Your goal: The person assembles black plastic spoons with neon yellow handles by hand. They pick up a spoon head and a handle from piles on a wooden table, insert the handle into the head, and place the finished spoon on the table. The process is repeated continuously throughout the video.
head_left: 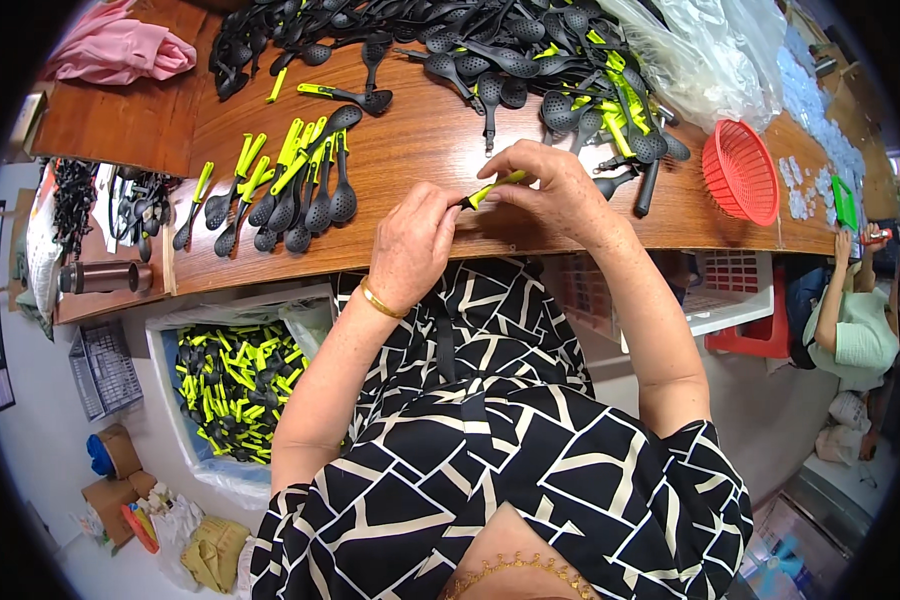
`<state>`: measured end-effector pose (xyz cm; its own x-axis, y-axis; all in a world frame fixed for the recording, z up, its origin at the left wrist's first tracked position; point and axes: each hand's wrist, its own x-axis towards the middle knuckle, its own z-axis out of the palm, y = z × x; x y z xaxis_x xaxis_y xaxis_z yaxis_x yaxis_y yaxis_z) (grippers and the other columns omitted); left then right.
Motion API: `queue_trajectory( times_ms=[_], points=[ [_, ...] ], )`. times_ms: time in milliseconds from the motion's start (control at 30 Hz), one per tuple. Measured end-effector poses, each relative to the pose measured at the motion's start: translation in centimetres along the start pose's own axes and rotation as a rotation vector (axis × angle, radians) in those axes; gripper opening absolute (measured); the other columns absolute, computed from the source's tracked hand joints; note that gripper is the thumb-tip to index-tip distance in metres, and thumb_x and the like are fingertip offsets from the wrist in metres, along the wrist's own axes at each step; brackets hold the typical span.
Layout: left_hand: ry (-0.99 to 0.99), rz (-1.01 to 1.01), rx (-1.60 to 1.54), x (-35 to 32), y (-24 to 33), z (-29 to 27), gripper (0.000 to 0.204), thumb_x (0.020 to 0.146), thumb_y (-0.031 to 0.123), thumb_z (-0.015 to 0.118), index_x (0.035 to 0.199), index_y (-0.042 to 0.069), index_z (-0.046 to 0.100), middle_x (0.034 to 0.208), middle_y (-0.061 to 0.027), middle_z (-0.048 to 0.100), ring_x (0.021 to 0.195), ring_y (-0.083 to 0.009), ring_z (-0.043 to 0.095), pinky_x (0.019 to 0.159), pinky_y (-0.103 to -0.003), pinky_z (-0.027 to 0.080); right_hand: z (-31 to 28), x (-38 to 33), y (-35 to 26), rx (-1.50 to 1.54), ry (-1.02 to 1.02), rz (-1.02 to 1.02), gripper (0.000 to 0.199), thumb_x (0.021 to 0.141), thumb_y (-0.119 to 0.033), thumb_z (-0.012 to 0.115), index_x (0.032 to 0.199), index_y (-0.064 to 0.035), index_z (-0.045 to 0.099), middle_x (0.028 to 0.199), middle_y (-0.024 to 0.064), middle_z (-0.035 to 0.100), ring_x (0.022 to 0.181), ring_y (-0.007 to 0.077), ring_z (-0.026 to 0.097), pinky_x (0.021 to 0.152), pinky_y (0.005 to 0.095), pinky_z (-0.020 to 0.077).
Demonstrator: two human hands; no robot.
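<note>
Above the near edge of the table, my left hand [413, 245] and my right hand [562, 192] meet at a lime-green handle [482, 193] with a black end. My left thumb and fingers pinch the black end, while my right fingers close round the green part. Whatever else belongs to this piece is hidden by my hands. To the left lies a row of black slotted spoons [342, 203] with lime-green handles. Beyond my hands, a big heap of black slotted spoons [490, 90] spreads along the table, some with green handles among them.
A red plastic basket [740, 175] stands right of my hands on the wooden table [410, 140]. Clear plastic sheeting [715, 60] lies behind it. Below on the left, a lined white bin [160, 350] holds many green-and-black pieces. Another person [860, 330] works at the far right.
</note>
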<state>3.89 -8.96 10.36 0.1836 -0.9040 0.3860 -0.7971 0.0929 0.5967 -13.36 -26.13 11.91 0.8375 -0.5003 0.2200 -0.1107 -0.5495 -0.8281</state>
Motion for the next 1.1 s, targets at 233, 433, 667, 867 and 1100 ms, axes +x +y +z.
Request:
queue_trajectory(
  times_ms=[233, 433, 667, 867, 1100],
  points=[
    [-0.204, -0.245, -0.215, -2.9, 0.9, -0.9, 0.019, 0.107, 0.011, 0.063, 0.12, 0.001, 0.072, 0.1, -0.0103, 0.073, 0.087, -0.0235, 0.072, 0.079, -0.035, 0.057, 1.2, -1.4, 0.3, -0.35, -0.128, -0.327, 0.018, 0.089, -0.018, 0.081, 0.106, -0.0143, 0.079, 0.102, 0.002, 0.075, 0.1, 0.0229, 0.073, 0.096, 0.041, 0.058],
    [-0.437, -0.751, -1.052, -8.2, -3.3, 1.5, 0.03, 0.114, 0.024, 0.059, 0.12, -0.001, 0.075, 0.091, -0.0004, 0.075, 0.083, -0.0072, 0.066, 0.082, -0.023, 0.053, 4.2, -2.8, 1.6, -0.555, -0.089, -0.636, 0.02, 0.086, -0.029, 0.078, 0.105, -0.0225, 0.08, 0.113, -0.0084, 0.076, 0.117, 0.0168, 0.068, 0.119, 0.0508, 0.043],
    [0.097, -0.855, -1.181, -10.7, 1.2, 7.4, 0.017, 0.114, 0.017, 0.06, 0.117, 0.001, 0.066, 0.094, -0.0042, 0.071, 0.083, -0.0133, 0.073, 0.075, -0.026, 0.058, 6.3, -5.0, 0.6, -0.435, 0.041, -0.255, 0.027, 0.077, -0.037, 0.09, 0.1, -0.0251, 0.082, 0.155, 0.0009, 0.058, 0.153, 0.0341, 0.042, 0.126, 0.0678, 0.0204],
    [0.224, -0.688, -1.117, -11.4, 0.9, 9.2, 0.018, 0.114, 0.013, 0.059, 0.121, -0.001, 0.068, 0.1, -0.0047, 0.073, 0.086, -0.0109, 0.07, 0.082, -0.027, 0.059, 9.1, -6.1, -1.2, -0.488, 0.146, -0.033, 0.05, 0.082, -0.03, 0.087, 0.13, -0.0275, 0.072, 0.163, 0.0065, 0.047, 0.155, 0.0393, 0.035, 0.125, 0.0716, 0.0193],
    [0.153, -0.778, -1.282, -11.4, -0.3, 8.8, 0.024, 0.112, 0.015, 0.064, 0.131, 0.001, 0.068, 0.105, -0.0042, 0.075, 0.089, -0.0116, 0.071, 0.084, -0.029, 0.058, 8.9, -6.4, -0.5, -0.509, 0.156, -0.089, 0.073, 0.087, -0.033, 0.084, 0.155, -0.0309, 0.057, 0.166, 0.0057, 0.045, 0.155, 0.0373, 0.036, 0.126, 0.0688, 0.0219]
  ],
)
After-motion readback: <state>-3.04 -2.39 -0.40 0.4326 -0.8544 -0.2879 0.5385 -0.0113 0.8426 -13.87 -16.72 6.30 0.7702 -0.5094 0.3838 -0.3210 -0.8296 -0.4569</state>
